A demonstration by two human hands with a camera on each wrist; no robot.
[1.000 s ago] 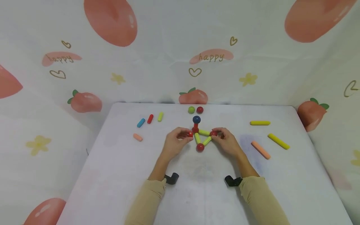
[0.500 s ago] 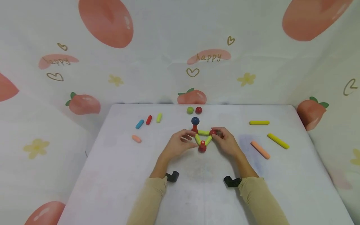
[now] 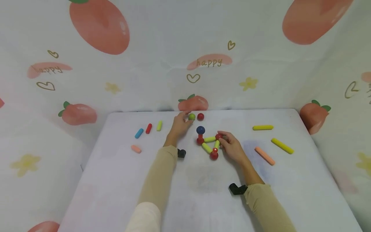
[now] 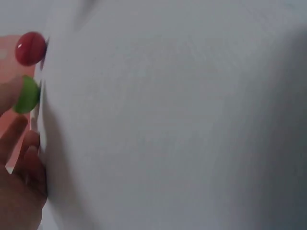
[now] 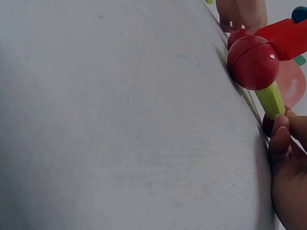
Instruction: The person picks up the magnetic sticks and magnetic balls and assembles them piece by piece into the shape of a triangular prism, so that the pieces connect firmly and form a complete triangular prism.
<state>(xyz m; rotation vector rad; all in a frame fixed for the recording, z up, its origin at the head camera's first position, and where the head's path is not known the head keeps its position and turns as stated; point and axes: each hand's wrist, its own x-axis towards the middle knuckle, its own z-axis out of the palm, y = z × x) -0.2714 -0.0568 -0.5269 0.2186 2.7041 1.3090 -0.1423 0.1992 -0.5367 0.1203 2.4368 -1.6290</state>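
Observation:
A triangle frame of yellow-green rods and red balls lies mid-table. On its back-left red ball stands a red rod topped by a dark blue ball. From its front red ball rises a short red rod. My right hand holds the red ball at the right corner. My left hand is at the green ball by the back edge, thumb and fingers parted around it; the thumb overlaps it in the left wrist view, so contact is unclear.
A loose red ball sits right beside the green one. On the left lie short blue, red, yellow-green and peach rods. To the right are long yellow rods and a long peach rod.
My left hand attached a short red rod to the front red ball, let go, and reached back to the green ball. The frame turned slightly while my right hand kept holding its corner.

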